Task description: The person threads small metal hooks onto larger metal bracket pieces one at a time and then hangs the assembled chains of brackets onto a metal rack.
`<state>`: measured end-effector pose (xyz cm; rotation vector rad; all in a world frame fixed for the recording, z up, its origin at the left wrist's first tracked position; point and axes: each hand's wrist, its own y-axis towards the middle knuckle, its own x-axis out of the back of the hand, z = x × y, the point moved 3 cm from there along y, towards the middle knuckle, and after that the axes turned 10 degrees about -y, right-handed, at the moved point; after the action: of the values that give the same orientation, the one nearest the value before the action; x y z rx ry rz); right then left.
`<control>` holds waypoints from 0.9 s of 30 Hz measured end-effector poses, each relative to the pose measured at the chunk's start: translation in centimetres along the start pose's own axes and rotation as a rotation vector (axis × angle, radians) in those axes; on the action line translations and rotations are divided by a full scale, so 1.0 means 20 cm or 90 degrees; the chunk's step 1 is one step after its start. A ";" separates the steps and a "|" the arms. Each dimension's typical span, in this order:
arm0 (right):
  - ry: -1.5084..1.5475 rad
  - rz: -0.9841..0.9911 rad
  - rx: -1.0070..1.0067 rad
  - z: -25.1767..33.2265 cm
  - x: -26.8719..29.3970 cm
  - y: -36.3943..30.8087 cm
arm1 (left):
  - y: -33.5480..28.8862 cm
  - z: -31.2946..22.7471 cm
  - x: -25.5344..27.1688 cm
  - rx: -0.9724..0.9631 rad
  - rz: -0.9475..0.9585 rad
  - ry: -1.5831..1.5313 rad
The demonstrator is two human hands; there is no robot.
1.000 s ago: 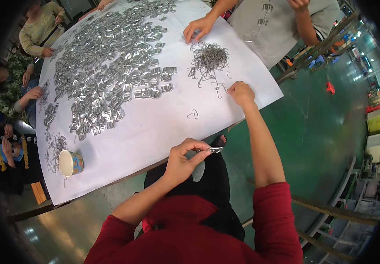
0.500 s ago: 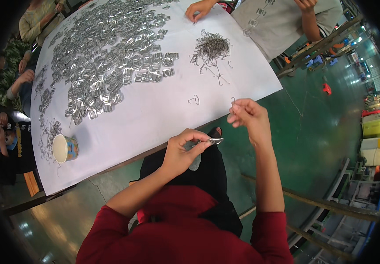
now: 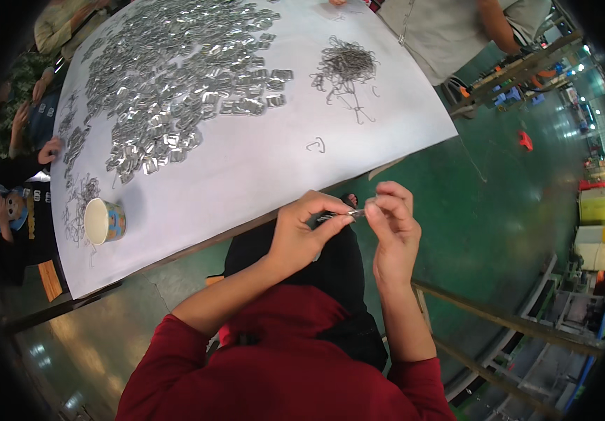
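Note:
In front of my lap, just off the table's near edge, my left hand [image 3: 295, 230] pinches a small shiny metal buckle [image 3: 355, 212] between thumb and forefinger. Its palm side is partly hidden, and more metal shows between the fingers. My right hand [image 3: 395, 228] is closed in a pinch at the buckle's right end, its fingertips nearly meeting the left ones. The thin wire hook it carried is mostly hidden by the fingers. Beyond the hands, loose bent wire hooks [image 3: 320, 144] lie on the white table [image 3: 246, 165], and a tangled pile of wire hooks [image 3: 346, 63] sits farther back.
A wide heap of flat metal buckles [image 3: 176, 84] covers the table's far left. A paper cup [image 3: 105, 222] stands at the left edge beside more wire hooks [image 3: 78, 203]. Other people sit along the left and far sides. A metal rail [image 3: 506, 319] runs at the lower right.
My right hand has moved down and left with the wire hook, up against the buckle in my left hand. The far person's hand has drawn back from the table.

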<state>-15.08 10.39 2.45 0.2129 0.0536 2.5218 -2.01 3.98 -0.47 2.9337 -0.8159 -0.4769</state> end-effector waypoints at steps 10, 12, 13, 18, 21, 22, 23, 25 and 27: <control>-0.073 0.006 0.109 0.04 0.03 -0.07 | 0.59 0.14 0.63 -0.235 -0.173 0.613; -0.063 0.003 0.107 0.02 0.03 -0.07 | 0.65 0.15 0.65 -0.246 -0.124 0.816; -0.054 0.001 0.104 0.01 0.02 -0.07 | 0.67 0.16 0.66 -0.250 -0.122 0.818; -0.124 0.009 0.156 -0.01 0.00 -0.04 | 0.75 0.20 0.68 -0.089 -0.097 0.940; -0.135 0.035 0.180 -0.02 -0.01 -0.02 | 0.70 0.10 0.61 -0.112 -0.106 0.756; -0.140 0.028 0.177 -0.03 -0.01 -0.01 | 0.65 0.04 0.56 -0.082 -0.113 0.586; -0.138 0.028 0.183 -0.04 0.00 0.00 | 0.60 0.01 0.48 -0.017 -0.087 0.455; -0.131 0.031 0.202 -0.05 -0.01 0.02 | 0.47 0.01 0.32 0.088 -0.042 0.173; -0.104 0.027 0.197 -0.08 -0.03 0.03 | 0.35 0.00 0.20 0.131 -0.021 0.019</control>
<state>-15.27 9.56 0.93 0.5491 0.3776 2.5192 -2.10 -4.06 -0.61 3.1373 -0.8632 -0.3713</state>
